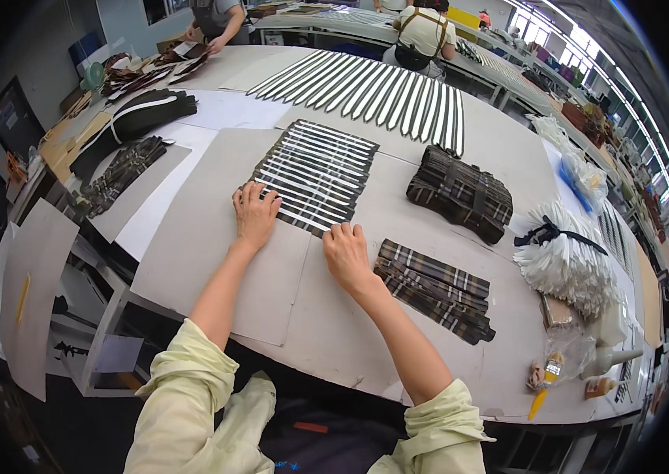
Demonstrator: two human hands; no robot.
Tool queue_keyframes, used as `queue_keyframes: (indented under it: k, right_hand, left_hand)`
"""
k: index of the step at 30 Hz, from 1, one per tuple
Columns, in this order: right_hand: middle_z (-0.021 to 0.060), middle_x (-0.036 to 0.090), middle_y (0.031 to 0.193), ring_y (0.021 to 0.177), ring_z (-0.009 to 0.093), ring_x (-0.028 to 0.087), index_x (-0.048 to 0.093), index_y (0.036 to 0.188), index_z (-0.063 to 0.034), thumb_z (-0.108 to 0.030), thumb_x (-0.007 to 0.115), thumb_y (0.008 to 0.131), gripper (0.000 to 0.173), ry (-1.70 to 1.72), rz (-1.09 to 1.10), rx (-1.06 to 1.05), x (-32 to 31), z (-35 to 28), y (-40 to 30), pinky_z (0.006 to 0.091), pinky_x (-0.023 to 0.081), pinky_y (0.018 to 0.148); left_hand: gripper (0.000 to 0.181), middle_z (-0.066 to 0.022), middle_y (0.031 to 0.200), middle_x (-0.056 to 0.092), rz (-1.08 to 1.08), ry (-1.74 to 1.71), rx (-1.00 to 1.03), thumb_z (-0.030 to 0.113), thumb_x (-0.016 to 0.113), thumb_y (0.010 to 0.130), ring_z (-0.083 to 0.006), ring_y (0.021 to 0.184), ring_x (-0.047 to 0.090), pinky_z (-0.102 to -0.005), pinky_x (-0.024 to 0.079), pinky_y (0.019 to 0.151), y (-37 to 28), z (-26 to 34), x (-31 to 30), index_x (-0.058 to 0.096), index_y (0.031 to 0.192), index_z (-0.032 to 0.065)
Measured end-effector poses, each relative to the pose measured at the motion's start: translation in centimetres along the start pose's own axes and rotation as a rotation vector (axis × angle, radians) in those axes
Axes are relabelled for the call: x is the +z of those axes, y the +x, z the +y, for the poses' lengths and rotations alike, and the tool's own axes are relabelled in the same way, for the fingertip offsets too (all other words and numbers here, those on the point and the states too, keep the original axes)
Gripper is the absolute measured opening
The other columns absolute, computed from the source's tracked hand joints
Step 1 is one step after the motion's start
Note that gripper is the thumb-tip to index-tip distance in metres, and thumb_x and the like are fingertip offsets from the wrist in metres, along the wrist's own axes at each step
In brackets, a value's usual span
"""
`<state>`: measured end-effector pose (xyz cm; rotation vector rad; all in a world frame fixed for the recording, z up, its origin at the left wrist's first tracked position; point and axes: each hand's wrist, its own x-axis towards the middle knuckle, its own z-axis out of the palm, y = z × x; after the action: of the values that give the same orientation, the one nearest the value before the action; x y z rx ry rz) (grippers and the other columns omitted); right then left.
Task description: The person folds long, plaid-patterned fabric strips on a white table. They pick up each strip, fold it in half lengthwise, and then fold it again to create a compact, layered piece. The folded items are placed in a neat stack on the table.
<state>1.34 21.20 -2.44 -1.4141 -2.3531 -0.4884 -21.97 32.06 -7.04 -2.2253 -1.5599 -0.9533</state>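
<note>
Several plaid fabric strips with white strips along their middles point(317, 169) lie side by side on a grey board before me. My left hand point(256, 216) rests its fingertips at the left end of the nearest strips. At the right end of the nearest strip, my right hand point(346, 252) touches down with bent fingers. Whether either hand pinches the fabric is hidden. Right of my right hand lies a loose pile of plaid strips point(435, 290), and beyond it a tied plaid bundle point(459, 192). Farther back, dark strips with white centres point(370, 95) lie in a long row.
A tied bundle of white strips point(568, 260) lies at the right, above a yellow-handled brush point(545, 385) and a nozzle bottle point(610, 360). Dark strips point(133, 124) and plaid strips point(124, 175) lie at the left. Two co-workers point(216, 23) point(423, 35) are beyond the table.
</note>
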Motion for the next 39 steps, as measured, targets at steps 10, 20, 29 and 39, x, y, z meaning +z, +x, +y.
queue_keyframes:
  k: [10, 20, 29, 39]
  right_hand:
    - [0.0106, 0.062, 0.087, 0.088, 0.025, 0.06, 0.066, 0.086, -0.0047, -0.004, 0.068, 0.077, 0.01, -0.035, -0.096, -0.1, -4.0, -1.6, -1.7, 0.0389, 0.044, 0.084]
    - [0.0125, 0.056, 0.084, 0.085, 0.03, 0.057, 0.061, 0.087, -0.0022, -0.003, 0.066, 0.075, 0.013, -0.01, -0.052, 0.167, -17.0, 1.2, -21.2, 0.0473, 0.045, 0.086]
    - [0.0123, 0.058, 0.089, 0.086, 0.03, 0.057, 0.062, 0.088, -0.0004, 0.0, 0.067, 0.073, 0.016, -0.023, -0.036, 0.251, -17.9, 2.4, -26.7, 0.0481, 0.045, 0.088]
    - [0.0136, 0.057, 0.09, 0.088, 0.032, 0.058, 0.059, 0.086, -0.0006, -0.001, 0.066, 0.073, 0.014, 0.004, -0.021, 0.301, -16.9, 2.4, -27.6, 0.0492, 0.045, 0.092]
  left_hand:
    - [0.027, -0.0194, 0.142, 0.054, 0.016, -0.04, -0.112, 0.031, 0.059, 0.103, -0.0384, 0.143, 0.037, -0.0604, 0.024, 0.117, 0.1, -0.4, 0.2, 0.073, 0.113, 0.0092]
    - [0.041, -0.0144, 0.141, 0.055, 0.305, -0.179, -0.146, 0.016, 0.075, 0.088, -0.0324, 0.137, 0.047, -0.0491, 0.031, 0.116, 1.0, 0.5, -1.7, 0.063, 0.127, 0.0084]
    - [0.018, -0.004, 0.102, 0.066, -0.435, -0.531, 0.152, 0.022, 0.08, 0.085, -0.0249, 0.104, 0.06, -0.0402, 0.04, 0.095, -6.1, 13.6, -10.4, 0.07, 0.094, 0.0102]
    - [0.018, -0.0029, 0.096, 0.065, -0.591, -0.552, 0.126, 0.021, 0.081, 0.082, -0.0242, 0.101, 0.058, -0.0405, 0.039, 0.094, -7.4, 16.5, -12.2, 0.067, 0.088, 0.0106]
